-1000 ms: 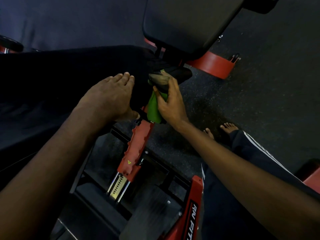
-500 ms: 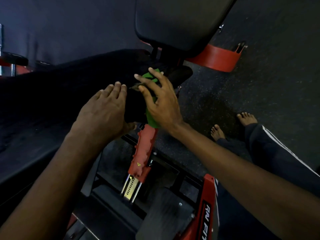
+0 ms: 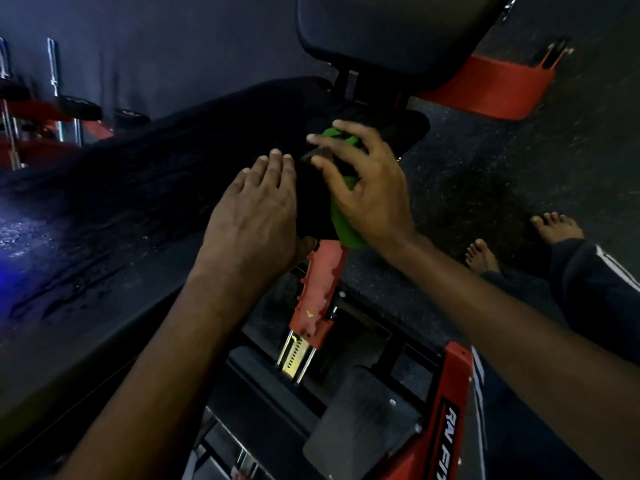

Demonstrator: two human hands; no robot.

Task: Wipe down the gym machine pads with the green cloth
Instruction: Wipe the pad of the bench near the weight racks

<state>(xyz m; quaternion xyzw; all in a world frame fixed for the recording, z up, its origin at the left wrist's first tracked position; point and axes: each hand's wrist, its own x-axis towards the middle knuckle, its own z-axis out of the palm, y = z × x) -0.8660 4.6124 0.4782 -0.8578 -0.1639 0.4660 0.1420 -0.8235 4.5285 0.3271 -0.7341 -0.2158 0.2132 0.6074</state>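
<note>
A long black seat pad (image 3: 156,188) runs from the lower left up to the middle of the head view. My left hand (image 3: 256,216) rests flat on it near its end, fingers straight. My right hand (image 3: 370,188) presses the green cloth (image 3: 346,226) against the pad's end with spread fingers. The cloth shows green under my palm and between my fingers; the rest of it is hidden. A second black pad (image 3: 381,32) stands above, at the top of the frame.
A red adjuster bracket (image 3: 318,289) with chrome rods sits just below my hands. A red frame bar (image 3: 450,427) with white lettering lies at the bottom right. My bare feet (image 3: 554,226) stand on dark rubber floor. Chrome bars and weight plates (image 3: 52,64) are far left.
My right hand went from gripping the cloth at the pad's end to spreading its fingers over it and sliding it up the end. My left hand stayed flat on the pad.
</note>
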